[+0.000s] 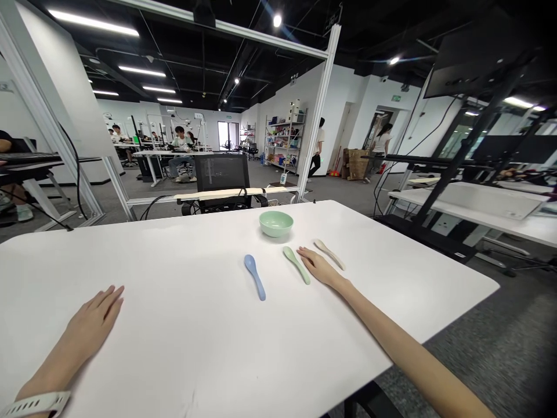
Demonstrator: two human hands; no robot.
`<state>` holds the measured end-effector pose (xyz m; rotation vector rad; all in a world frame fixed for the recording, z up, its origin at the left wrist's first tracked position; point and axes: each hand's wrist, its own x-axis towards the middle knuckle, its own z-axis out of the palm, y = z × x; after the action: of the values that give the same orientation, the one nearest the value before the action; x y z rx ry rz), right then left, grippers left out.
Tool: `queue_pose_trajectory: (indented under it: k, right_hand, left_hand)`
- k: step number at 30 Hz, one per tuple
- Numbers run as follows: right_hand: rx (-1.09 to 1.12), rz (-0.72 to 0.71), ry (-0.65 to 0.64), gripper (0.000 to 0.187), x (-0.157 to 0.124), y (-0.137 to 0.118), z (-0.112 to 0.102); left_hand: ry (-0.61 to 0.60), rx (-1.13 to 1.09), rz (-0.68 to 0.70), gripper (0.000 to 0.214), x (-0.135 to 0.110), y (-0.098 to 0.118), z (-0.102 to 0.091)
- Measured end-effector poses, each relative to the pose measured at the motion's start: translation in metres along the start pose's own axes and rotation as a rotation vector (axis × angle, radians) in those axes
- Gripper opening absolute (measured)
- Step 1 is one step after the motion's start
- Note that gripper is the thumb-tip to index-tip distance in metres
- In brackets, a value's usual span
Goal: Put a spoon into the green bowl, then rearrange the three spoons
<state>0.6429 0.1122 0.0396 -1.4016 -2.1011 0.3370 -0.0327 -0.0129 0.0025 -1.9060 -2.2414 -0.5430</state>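
Observation:
My left hand (93, 322) lies flat on the left part of the white table (183, 331), fingers stretched out and holding nothing. Farther in, my right hand (319, 268) rests with its fingers extended between a green spoon (297, 265) and a cream spoon (329, 254). The green spoon is just left of its fingertips; whether they touch cannot be told. A blue spoon (255, 277) lies left of the green one. All three spoons have their bowls pointing away from me. Behind them stands a light green bowl (276, 224), upright, with nothing visible inside.
A metal frame (322, 110) rises beyond the table's far edge, with a black mesh chair (221, 174) behind it. At right stand a black monitor stand (452, 168) and another white desk (478, 203). Several people are in the background.

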Motion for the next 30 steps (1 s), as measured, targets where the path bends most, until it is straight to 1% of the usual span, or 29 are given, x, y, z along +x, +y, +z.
queue_pose_trajectory:
  k: [9,14,19,23,25,27,30]
  right_hand:
    - [0.033,0.035,0.004,0.043,-0.002,-0.007,-0.005]
    - [0.018,0.034,-0.016,0.046,-0.002,-0.008,-0.006]
    - [0.017,0.026,-0.014,0.047,-0.002,-0.007,-0.006]
    - [0.016,0.018,-0.013,0.046,-0.002,-0.008,-0.005]
    - [-0.001,0.000,0.042,0.043,-0.001,-0.007,-0.007]
    - [-0.036,-0.010,0.153,0.042,-0.001,-0.005,-0.013]
    - [-0.118,0.062,0.326,0.041,-0.001,0.003,-0.029]
  left_hand:
    - [-0.017,0.007,-0.019,0.080,0.001,0.004,-0.001]
    - [-0.034,0.003,-0.023,0.082,0.001,0.003,-0.001]
    - [-0.017,0.010,-0.024,0.081,0.001,0.004,-0.001]
    - [-0.033,0.006,-0.027,0.085,0.001,0.004,-0.002]
    - [-0.024,0.002,-0.029,0.082,0.001,0.004,-0.001]
    - [-0.007,-0.002,-0.026,0.080,0.001,0.003,-0.001]
    - [-0.004,-0.009,-0.016,0.082,0.001,0.001,0.001]
